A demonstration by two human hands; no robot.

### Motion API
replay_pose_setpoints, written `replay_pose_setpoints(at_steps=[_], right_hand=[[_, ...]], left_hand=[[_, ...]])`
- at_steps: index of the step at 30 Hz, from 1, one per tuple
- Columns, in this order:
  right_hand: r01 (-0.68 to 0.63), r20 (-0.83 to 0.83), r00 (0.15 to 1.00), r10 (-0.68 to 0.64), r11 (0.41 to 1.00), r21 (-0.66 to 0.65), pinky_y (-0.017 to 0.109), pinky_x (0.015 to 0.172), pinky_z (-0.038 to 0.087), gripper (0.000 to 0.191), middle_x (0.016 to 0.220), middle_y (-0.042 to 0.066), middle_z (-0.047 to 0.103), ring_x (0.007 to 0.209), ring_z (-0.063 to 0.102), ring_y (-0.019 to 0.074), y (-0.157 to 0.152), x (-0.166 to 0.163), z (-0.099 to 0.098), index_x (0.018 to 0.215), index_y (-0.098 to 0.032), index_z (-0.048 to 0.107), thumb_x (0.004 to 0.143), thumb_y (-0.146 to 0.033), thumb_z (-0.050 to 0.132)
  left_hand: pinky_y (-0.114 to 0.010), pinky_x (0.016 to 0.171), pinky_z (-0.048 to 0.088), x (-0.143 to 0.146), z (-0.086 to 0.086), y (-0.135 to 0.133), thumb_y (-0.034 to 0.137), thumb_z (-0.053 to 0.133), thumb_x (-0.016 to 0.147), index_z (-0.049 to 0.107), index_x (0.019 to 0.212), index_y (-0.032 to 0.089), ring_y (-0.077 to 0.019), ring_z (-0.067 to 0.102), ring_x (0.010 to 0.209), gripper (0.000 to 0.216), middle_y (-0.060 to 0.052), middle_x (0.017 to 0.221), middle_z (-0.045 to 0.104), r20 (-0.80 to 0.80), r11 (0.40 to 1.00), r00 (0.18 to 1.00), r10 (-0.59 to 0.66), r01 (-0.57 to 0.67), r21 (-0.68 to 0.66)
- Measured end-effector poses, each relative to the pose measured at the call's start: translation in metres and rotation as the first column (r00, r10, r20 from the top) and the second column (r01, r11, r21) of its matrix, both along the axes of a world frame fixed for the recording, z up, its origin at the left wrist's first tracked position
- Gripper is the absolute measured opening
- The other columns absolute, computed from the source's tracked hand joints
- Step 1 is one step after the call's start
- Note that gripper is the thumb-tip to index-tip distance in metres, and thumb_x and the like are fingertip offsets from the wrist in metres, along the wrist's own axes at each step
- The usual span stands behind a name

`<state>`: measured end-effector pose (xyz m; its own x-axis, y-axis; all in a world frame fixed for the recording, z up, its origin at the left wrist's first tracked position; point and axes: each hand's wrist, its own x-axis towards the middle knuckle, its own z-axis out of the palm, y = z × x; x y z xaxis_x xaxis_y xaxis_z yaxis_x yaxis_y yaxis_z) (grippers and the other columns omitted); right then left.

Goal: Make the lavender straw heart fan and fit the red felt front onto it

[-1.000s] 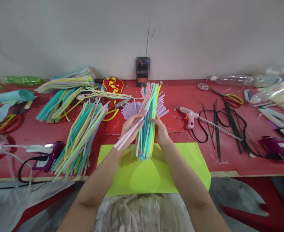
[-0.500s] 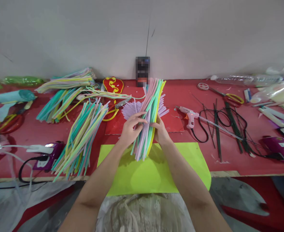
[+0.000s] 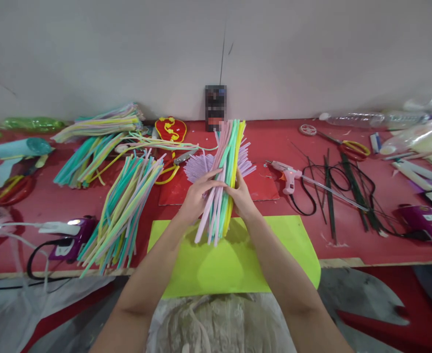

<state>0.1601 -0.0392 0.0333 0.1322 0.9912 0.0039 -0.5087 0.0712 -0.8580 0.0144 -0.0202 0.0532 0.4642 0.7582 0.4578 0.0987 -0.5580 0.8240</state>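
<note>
In the middle of the head view, a bundle of pastel pipe cleaners (image 3: pixel 219 215) in pink, lilac, mint and yellow stands between my hands, its lower end over the lime-green mat (image 3: pixel 223 274). My left hand (image 3: pixel 198 195) is wrapped round the bundle's left side, with fingers across its front. On the right side my right hand (image 3: pixel 241 197) grips it, the thumb lying against the yellow stems. Behind the bundle, a fan of short lilac stems (image 3: pixel 247 164) shows on a red board (image 3: pixel 265 189); the bundle hides its middle.
Loose pipe cleaner piles (image 3: pixel 122 211) lie at left, near a purple power box (image 3: pixel 74 240). To the right are a pink glue gun (image 3: pixel 287 174), dark green stems (image 3: pixel 329 201), scissors (image 3: pixel 353 149) and clear plastic bottles (image 3: pixel 359 119). A blurred dark device (image 3: pixel 215 100) leans on the wall.
Both hands have closed further round the bundle, which is narrower at the top. The stems have shifted in my grip, with pink ones now at the lower left. The view has moved slightly.
</note>
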Motion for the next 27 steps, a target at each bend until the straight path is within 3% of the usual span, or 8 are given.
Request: replay_pose_setpoints(at_steps=[6, 10, 16, 20, 24, 27], right_hand=[[-0.041, -0.014, 0.999, 0.04, 0.993, -0.108, 0.03, 0.066, 0.056, 0.073, 0.094, -0.004, 0.066, 0.071, 0.063, 0.0138, -0.003, -0.002, 0.007, 0.128, -0.034, 0.044, 0.062, -0.026, 0.075], [-0.038, -0.032, 0.999, 0.034, 0.99, -0.135, 0.028, 0.058, 0.055, 0.07, 0.084, -0.005, 0.065, 0.061, 0.059, 0.0124, -0.003, 0.0, 0.007, 0.124, -0.033, 0.048, 0.059, -0.023, 0.074], [-0.058, -0.029, 0.998, 0.054, 0.988, -0.145, 0.03, 0.059, 0.054, 0.066, 0.084, -0.005, 0.065, 0.061, 0.059, 0.0133, -0.002, 0.001, 0.005, 0.12, -0.032, 0.049, 0.059, -0.024, 0.072], [-0.06, -0.027, 0.998, 0.056, 0.985, -0.161, 0.029, 0.057, 0.052, 0.067, 0.08, -0.005, 0.064, 0.058, 0.057, 0.0129, -0.002, 0.001, 0.006, 0.121, -0.033, 0.049, 0.058, -0.023, 0.071], [-0.058, -0.059, 0.997, 0.048, 0.983, -0.176, 0.027, 0.055, 0.051, 0.067, 0.079, -0.005, 0.064, 0.058, 0.057, 0.0126, -0.002, 0.0, 0.008, 0.119, -0.033, 0.05, 0.057, -0.022, 0.071], [-0.041, -0.071, 0.997, 0.03, 0.985, -0.168, 0.026, 0.057, 0.051, 0.06, 0.084, -0.005, 0.066, 0.06, 0.058, 0.0125, -0.002, 0.002, 0.006, 0.115, -0.031, 0.053, 0.058, -0.022, 0.07]], left_hand=[[-0.044, 0.109, 0.038, 0.001, -0.006, 0.004, 0.037, 0.052, 0.088, 0.066, 0.095, 0.022, -0.0223, 0.055, 0.119, 0.021, -0.004, 0.117, 0.066, 0.22, 0.966, 0.969, 0.116, -0.058, -0.251], [-0.045, 0.111, 0.036, 0.0, -0.014, 0.01, 0.045, 0.044, 0.091, 0.063, 0.098, 0.023, -0.0218, 0.057, 0.117, 0.03, -0.003, 0.114, 0.067, 0.288, 0.926, 0.953, 0.098, 0.019, -0.377], [-0.047, 0.111, 0.035, -0.002, -0.021, 0.013, 0.048, 0.046, 0.089, 0.064, 0.099, 0.023, -0.0228, 0.053, 0.122, 0.032, -0.003, 0.113, 0.068, 0.298, 0.916, 0.95, 0.092, 0.036, -0.399], [-0.047, 0.111, 0.036, 0.0, -0.014, 0.009, 0.046, 0.045, 0.09, 0.064, 0.098, 0.023, -0.0226, 0.055, 0.12, 0.031, -0.003, 0.111, 0.069, 0.3, 0.921, 0.948, 0.104, 0.022, -0.389], [-0.043, 0.109, 0.037, 0.003, -0.002, 0.002, 0.034, 0.056, 0.085, 0.062, 0.106, 0.022, -0.023, 0.053, 0.123, 0.025, -0.006, 0.124, 0.063, 0.29, 0.935, 0.955, 0.06, 0.048, -0.351], [-0.044, 0.106, 0.04, 0.005, 0.0, -0.002, 0.018, 0.06, 0.079, 0.05, 0.123, 0.024, -0.0231, 0.052, 0.124, 0.045, -0.007, 0.13, 0.058, 0.306, 0.914, 0.951, -0.033, 0.153, -0.376]])
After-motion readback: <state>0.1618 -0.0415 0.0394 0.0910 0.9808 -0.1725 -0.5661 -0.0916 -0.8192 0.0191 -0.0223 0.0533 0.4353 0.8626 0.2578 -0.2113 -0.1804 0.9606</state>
